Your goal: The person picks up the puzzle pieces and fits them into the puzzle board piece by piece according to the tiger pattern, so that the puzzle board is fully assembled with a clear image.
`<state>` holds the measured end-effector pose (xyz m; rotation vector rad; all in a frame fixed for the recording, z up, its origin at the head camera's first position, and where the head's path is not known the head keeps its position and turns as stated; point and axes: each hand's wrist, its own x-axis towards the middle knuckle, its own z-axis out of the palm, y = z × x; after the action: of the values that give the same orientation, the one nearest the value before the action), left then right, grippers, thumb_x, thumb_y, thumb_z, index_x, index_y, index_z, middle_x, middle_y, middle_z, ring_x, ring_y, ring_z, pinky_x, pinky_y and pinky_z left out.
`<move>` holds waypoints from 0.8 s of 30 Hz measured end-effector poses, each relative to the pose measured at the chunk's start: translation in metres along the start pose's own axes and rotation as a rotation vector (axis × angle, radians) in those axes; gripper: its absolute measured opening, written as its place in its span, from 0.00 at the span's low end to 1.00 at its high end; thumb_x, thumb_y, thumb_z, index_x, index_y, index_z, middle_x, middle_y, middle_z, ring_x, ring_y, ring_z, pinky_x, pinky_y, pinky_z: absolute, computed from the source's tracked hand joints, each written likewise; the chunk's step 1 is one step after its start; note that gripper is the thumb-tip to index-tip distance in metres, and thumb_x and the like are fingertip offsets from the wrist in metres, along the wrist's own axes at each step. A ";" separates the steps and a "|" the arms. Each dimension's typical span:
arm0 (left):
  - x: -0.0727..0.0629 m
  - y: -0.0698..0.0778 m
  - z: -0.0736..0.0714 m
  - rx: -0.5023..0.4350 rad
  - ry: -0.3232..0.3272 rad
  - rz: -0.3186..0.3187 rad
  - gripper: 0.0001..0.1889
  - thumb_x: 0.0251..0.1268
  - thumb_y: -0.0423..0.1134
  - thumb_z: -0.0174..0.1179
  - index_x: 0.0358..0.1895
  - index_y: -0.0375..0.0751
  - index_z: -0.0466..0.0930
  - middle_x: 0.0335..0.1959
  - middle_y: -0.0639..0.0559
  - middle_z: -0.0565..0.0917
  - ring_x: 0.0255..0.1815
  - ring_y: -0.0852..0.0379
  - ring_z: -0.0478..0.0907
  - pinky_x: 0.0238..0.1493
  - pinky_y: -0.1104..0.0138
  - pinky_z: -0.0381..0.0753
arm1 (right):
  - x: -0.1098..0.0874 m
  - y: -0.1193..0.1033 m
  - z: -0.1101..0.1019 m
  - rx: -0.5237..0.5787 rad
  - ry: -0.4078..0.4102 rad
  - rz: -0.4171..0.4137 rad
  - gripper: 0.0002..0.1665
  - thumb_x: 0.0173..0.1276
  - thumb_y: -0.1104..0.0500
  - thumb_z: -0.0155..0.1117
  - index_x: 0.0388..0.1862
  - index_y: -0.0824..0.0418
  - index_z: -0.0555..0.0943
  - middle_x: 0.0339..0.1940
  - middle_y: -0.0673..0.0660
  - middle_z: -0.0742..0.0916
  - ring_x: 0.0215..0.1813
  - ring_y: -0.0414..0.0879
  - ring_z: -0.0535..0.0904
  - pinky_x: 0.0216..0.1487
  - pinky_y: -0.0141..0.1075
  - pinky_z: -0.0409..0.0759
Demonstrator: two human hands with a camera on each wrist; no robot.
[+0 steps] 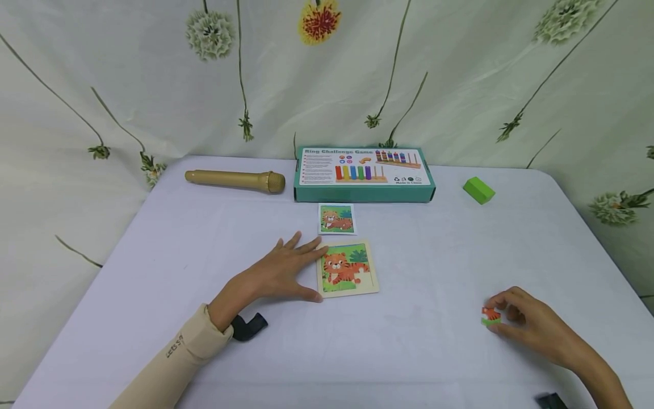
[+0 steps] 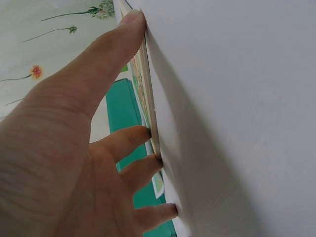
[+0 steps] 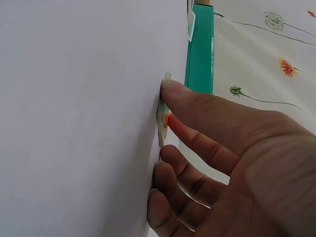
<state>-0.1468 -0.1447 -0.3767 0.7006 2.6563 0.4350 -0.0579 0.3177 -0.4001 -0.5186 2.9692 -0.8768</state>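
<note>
A wooden tiger jigsaw board (image 1: 352,294) lies mid-table, with a gap in the tiger picture at its lower right. My left hand (image 1: 281,274) rests at its left side, fingers spread, thumb by the lower left corner and a fingertip on the upper left. In the left wrist view the thumb and fingers touch the board's edge (image 2: 150,98). Far to the right, my right hand (image 1: 536,326) pinches an orange-and-green puzzle piece (image 1: 491,316) between thumb and finger, close to the tabletop. The right wrist view shows that piece (image 3: 161,118) edge-on, its face mostly hidden.
Just above the board lies a small tiger picture card (image 1: 337,219). Behind it is a green Ring Challenge Game box (image 1: 364,194), with a gold microphone (image 1: 230,180) to its left and a green block (image 1: 479,190) to its right. A flowered cloth hangs behind the table.
</note>
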 end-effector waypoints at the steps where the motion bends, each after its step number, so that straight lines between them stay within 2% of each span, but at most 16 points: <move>1: 0.000 0.000 0.000 0.000 0.000 0.000 0.52 0.44 0.67 0.68 0.75 0.56 0.55 0.78 0.56 0.49 0.78 0.41 0.33 0.73 0.41 0.38 | 0.000 0.000 0.000 -0.002 0.000 0.004 0.22 0.48 0.61 0.78 0.42 0.51 0.80 0.39 0.43 0.79 0.34 0.32 0.70 0.33 0.25 0.71; 10: 0.000 0.000 0.000 0.000 -0.004 -0.007 0.52 0.45 0.66 0.69 0.75 0.56 0.55 0.78 0.56 0.49 0.78 0.41 0.33 0.73 0.41 0.38 | 0.004 -0.006 0.002 0.008 -0.014 0.032 0.22 0.47 0.62 0.78 0.42 0.53 0.79 0.41 0.46 0.78 0.35 0.32 0.69 0.33 0.26 0.73; 16: 0.001 0.000 0.000 0.009 -0.006 -0.006 0.52 0.44 0.66 0.68 0.75 0.57 0.55 0.78 0.57 0.48 0.78 0.41 0.33 0.73 0.41 0.38 | 0.007 -0.007 0.002 0.038 -0.013 0.012 0.23 0.49 0.68 0.76 0.44 0.55 0.78 0.41 0.48 0.79 0.34 0.33 0.71 0.34 0.27 0.75; 24: 0.001 -0.001 0.000 0.006 -0.009 -0.006 0.52 0.44 0.67 0.68 0.75 0.57 0.55 0.78 0.58 0.48 0.78 0.41 0.33 0.73 0.41 0.37 | 0.008 -0.004 0.002 0.123 0.019 -0.065 0.26 0.52 0.72 0.72 0.49 0.58 0.78 0.31 0.44 0.79 0.31 0.34 0.72 0.32 0.25 0.72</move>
<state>-0.1475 -0.1447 -0.3775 0.6940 2.6522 0.4217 -0.0646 0.3113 -0.3989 -0.6083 2.9052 -1.0678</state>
